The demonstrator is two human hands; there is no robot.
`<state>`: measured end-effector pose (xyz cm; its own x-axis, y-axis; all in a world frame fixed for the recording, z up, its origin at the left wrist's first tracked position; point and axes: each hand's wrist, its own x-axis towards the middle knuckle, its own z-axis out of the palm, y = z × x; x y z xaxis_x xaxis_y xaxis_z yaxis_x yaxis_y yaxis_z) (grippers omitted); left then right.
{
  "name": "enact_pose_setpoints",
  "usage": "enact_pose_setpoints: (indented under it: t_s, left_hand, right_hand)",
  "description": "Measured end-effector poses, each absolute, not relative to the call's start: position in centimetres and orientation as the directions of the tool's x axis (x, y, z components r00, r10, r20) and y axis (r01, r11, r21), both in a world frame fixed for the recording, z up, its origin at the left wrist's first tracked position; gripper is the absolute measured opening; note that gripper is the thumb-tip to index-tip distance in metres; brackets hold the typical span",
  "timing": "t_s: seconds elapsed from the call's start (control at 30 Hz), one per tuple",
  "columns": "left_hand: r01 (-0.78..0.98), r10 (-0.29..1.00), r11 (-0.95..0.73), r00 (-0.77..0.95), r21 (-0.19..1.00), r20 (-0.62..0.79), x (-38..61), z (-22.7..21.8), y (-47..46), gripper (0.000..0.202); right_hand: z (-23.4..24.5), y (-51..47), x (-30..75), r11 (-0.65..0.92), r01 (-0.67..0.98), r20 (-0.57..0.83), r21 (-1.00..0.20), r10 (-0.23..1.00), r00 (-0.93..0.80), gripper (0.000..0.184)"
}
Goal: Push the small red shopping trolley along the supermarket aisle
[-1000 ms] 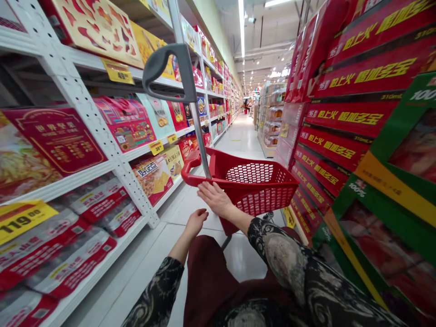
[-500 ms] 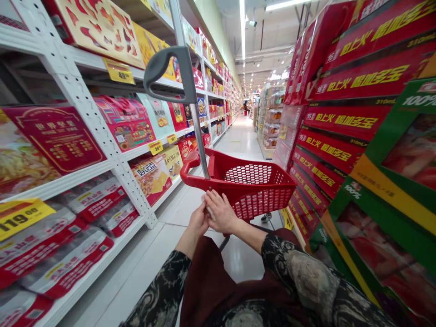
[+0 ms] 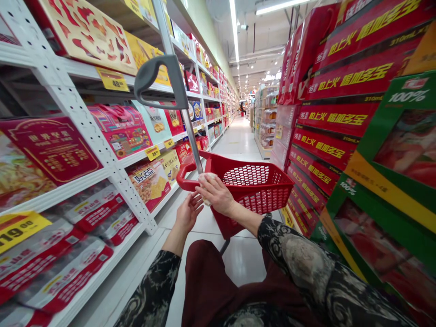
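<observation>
A red plastic shopping basket (image 3: pixel 272 179) on wheels stands in the aisle in front of me, its grey pull handle (image 3: pixel 155 75) raised on a metal pole. My right hand (image 3: pixel 218 195) is closed on a small pale crumpled thing, a tissue or cloth (image 3: pixel 208 176), pressed against the basket's near rim by the pole. My left hand (image 3: pixel 187 213) hovers just below and left of it, fingers apart and holding nothing. Both arms wear dark patterned sleeves.
White shelves (image 3: pixel 112 170) on my left carry red and yellow gift boxes and yellow price tags. Stacked red and green drink cartons (image 3: pixel 340 122) wall the right side. The pale tiled aisle (image 3: pixel 238 136) runs ahead, with a person far off.
My hands met below the basket rim, then parted. My right hand rose to the rim with the pale thing in it; my left hand opened and dropped slightly left.
</observation>
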<state>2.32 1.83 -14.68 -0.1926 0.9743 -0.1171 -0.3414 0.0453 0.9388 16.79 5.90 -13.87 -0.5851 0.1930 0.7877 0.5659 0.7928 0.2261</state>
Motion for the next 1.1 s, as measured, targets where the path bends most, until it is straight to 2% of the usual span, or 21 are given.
enact_pose_setpoints:
  t_s: [0.07,0.1,0.2,0.3,0.37,0.43,0.53,0.63,0.73,0.83,0.97,1.1]
  left_hand:
    - [0.075,0.936,0.096,-0.345,0.993,-0.064,1.1,-16.2,2.3,0.035]
    - [0.334,0.928,0.141,-0.372,0.932,-0.007,0.7,-17.1,2.4,0.035]
    - [0.511,0.926,0.170,-0.374,0.843,0.039,0.4,-19.7,2.2,0.030]
    - [0.609,0.944,0.119,-0.313,0.784,0.100,1.1,-21.2,1.6,0.035]
    - [0.747,0.962,0.063,-0.223,0.662,0.160,1.7,-21.3,1.3,0.039]
    - [0.876,0.971,0.019,-0.131,0.481,0.199,2.1,-21.0,1.2,0.041]
    - [0.951,0.964,0.031,-0.109,0.306,0.242,2.1,-20.1,1.0,0.046]
    - [0.968,0.937,0.087,-0.159,0.234,0.310,2.0,-19.4,0.8,0.058]
    - [0.974,0.919,0.111,-0.176,0.198,0.351,2.1,-19.0,0.8,0.065]
    - [0.982,0.920,0.086,-0.143,0.169,0.365,2.6,-19.1,0.8,0.065]
    - [0.990,0.922,0.041,-0.090,0.137,0.378,2.8,-19.4,0.6,0.062]
    - [0.990,0.886,-0.040,-0.027,0.133,0.463,2.3,-18.7,0.2,0.056]
  right_hand:
    - [-14.3,6.5,16.6,0.777,0.582,0.785,0.241,0.197,-0.587,0.035]
    - [-14.8,6.6,16.5,0.778,0.574,0.769,0.257,0.196,-0.609,0.034]
    - [-17.7,6.6,16.3,0.806,0.511,0.695,0.300,0.183,-0.695,0.031]
    - [-20.8,6.1,16.4,0.830,0.471,0.635,0.298,0.195,-0.747,0.031]
    - [-22.2,5.8,16.7,0.841,0.451,0.593,0.299,0.207,-0.778,0.030]
    - [-22.4,5.4,17.0,0.848,0.435,0.562,0.302,0.210,-0.800,0.029]
    - [-20.4,5.0,17.2,0.841,0.454,0.602,0.294,0.207,-0.772,0.031]
    - [-17.1,4.8,16.8,0.815,0.522,0.702,0.250,0.219,-0.678,0.035]
    - [-15.4,5.2,16.4,0.788,0.580,0.728,0.205,0.274,-0.628,0.038]
    - [-17.2,5.6,16.7,0.786,0.584,0.679,0.204,0.316,-0.663,0.036]
    - [-21.6,5.5,18.0,0.824,0.501,0.602,0.263,0.266,-0.753,0.031]
    - [-21.0,5.1,18.6,0.830,0.514,0.684,0.216,0.248,-0.686,0.033]
